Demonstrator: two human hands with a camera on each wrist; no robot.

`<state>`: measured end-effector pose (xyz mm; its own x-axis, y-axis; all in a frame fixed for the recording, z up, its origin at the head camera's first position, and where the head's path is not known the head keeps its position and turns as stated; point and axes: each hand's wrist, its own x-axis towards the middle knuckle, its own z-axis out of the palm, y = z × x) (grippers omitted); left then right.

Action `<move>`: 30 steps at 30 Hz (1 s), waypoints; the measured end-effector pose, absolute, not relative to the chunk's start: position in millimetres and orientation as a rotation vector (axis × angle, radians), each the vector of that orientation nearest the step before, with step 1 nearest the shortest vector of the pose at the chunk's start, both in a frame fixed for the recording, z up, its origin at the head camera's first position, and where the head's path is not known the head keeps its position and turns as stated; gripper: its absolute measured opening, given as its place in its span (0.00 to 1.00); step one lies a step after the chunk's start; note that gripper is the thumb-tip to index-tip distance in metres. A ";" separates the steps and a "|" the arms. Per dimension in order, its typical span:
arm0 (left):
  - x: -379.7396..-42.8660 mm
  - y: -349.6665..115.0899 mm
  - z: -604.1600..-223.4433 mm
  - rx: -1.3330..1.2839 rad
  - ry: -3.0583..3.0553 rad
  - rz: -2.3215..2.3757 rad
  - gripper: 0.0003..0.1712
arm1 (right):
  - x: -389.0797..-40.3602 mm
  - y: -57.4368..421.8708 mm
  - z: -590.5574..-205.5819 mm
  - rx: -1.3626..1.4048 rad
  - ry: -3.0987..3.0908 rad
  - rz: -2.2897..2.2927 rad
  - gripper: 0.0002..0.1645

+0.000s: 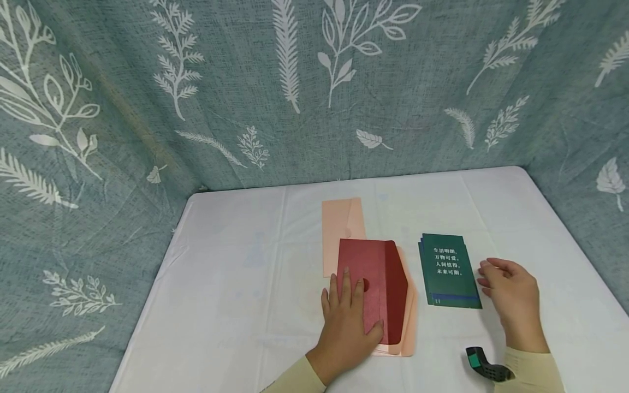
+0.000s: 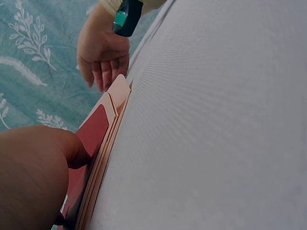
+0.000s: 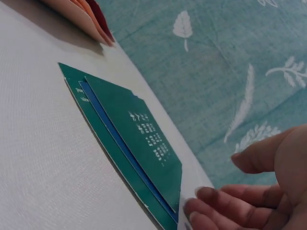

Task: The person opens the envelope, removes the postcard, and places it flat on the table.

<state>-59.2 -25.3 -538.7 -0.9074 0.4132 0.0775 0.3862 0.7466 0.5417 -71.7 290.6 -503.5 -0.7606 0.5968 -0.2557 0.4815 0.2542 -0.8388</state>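
Note:
My left hand rests with spread fingers on a red envelope, whose darker flap is folded out to the right. Under that envelope lie several peach envelopes, their rounded flaps showing at the right edge; the left wrist view shows the pile edge-on below the thumb. My right hand is just right of a small stack of green and blue cards. Its fingers are loosely bent and hold nothing in the right wrist view. White writing covers part of the top card.
A single peach envelope lies behind the pile, partly covered by the red one. A black device with a green patch is at the right wrist. The white-covered table meets a blue-green leaf-patterned cloth at the back and sides.

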 end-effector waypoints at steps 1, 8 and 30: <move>-59.2 -25.4 -538.7 0.662 2.889 0.881 0.47 | -71.8 290.5 -503.6 -1.029 -2.393 1.526 0.32; -58.8 -25.4 -538.7 0.662 2.890 0.877 0.47 | -72.7 281.5 -502.8 -0.885 -2.394 1.467 0.30; -58.7 -25.4 -539.0 0.652 2.899 0.852 0.49 | -70.6 233.4 -519.7 0.079 -2.562 1.295 0.22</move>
<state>-58.7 -25.4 -539.0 -0.9099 0.4090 0.0692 0.3814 0.7592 0.5274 -70.6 233.4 -519.7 -0.9624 0.0716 0.2621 -0.1685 0.5993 -0.7826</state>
